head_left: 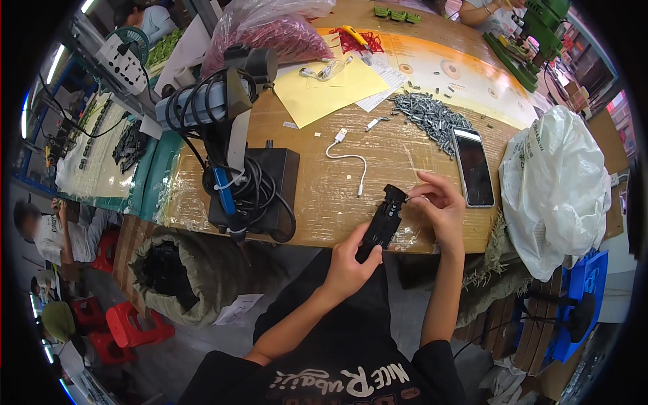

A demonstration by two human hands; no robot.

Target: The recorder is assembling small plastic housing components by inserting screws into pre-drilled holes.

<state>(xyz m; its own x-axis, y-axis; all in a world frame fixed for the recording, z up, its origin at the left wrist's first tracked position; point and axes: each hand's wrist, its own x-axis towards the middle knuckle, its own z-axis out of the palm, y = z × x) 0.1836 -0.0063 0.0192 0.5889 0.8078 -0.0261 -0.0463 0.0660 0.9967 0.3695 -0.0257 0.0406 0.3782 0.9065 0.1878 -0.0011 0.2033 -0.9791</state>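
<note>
We hold a long black plastic part [383, 221] between our two hands, just over the near edge of the wooden table [324, 196]. Our left hand [347, 265] grips its lower end, fingers wrapped around it from below, so the part rises slanting up and to the right. Our right hand [442, 204] meets the part at its upper end, thumb and fingertips pinched together against the top as if on something very small; we cannot tell what, if anything, sits between them. Below and to the left of our hands, on the floor beside the table, stands an open grey sack [196, 270] with its rim rolled down, and dark black parts fill its mouth. To the right of our right hand lies a phone [473, 166] flat on the table, screen up, and just beyond it hangs a big white plastic bag [557, 189], bulging, its contents hidden from us. Left of the part sits a black box [270, 182] with a bundle of black cable [246, 192] coiled on it, and a short white cable [351, 160] lies on the table between that box and our hands. Farther off, a heap of small grey metal pieces [432, 116] is spread loose above the phone, next to a yellow sheet of paper [331, 88]. At the far side a clear plastic bag [270, 30] holds a mass of dark red bits.
</note>
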